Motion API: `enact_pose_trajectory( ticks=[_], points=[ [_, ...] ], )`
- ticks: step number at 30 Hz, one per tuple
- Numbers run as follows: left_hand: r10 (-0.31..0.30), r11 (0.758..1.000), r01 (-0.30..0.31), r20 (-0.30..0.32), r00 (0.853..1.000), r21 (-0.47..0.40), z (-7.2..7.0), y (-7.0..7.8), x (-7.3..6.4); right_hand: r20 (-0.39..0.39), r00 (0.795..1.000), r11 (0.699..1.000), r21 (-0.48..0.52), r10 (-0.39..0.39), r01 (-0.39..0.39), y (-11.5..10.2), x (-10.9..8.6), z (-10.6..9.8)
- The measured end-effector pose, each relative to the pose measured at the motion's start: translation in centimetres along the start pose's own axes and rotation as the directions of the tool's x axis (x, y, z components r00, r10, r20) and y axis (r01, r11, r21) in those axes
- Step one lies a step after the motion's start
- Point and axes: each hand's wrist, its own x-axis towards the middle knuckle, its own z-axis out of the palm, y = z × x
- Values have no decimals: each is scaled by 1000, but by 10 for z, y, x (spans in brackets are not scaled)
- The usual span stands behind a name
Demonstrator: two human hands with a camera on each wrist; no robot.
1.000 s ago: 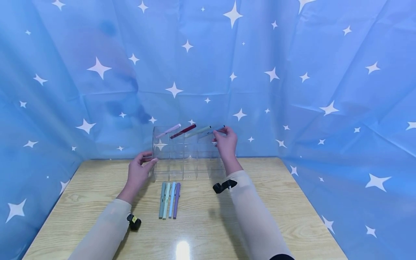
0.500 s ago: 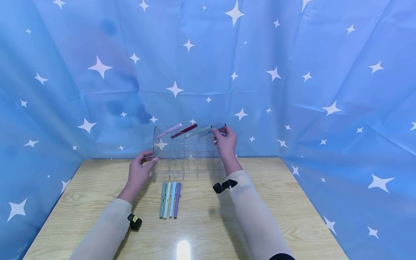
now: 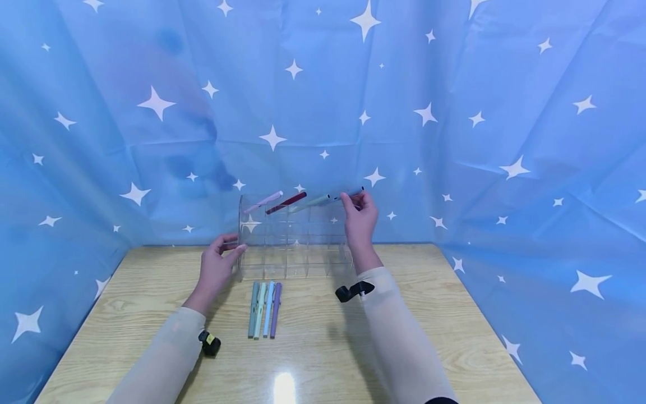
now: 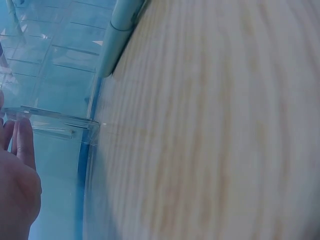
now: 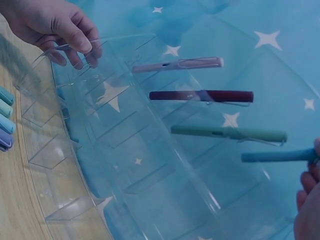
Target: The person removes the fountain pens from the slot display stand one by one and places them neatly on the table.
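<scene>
Nearest me, four pens lie on the tabletop at seven o'clock from the clear rack. At eight, my left hand pinches the rack's side; a light brace should suit. At two, my right hand clamps the blue pen, best angled like the three pens slanting along the top, without nudging them.

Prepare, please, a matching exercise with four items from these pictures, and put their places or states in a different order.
Column one:
1. Dark red pen
2. Deep purple pen
3. Left hand
4. Right hand

Column two:
A. Holds a blue pen
B. Lies on the table
C. Grips one end of the clear rack
D. Slants at the rack's top

Right pairs: 1-D, 2-B, 3-C, 4-A
</scene>
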Motion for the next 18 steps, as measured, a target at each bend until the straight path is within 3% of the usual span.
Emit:
enact_pose_trajectory(
  ticks=[8,18],
  points=[
    [-15,1000,15,3,1000,10,-1,0,-1,-37,999,974,223,-25,33,-6,0,-9],
    [6,1000,-6,-4,1000,-15,0,0,-1,-1,1000,978,208,30,-29,-2,-9,-22]
  ],
)
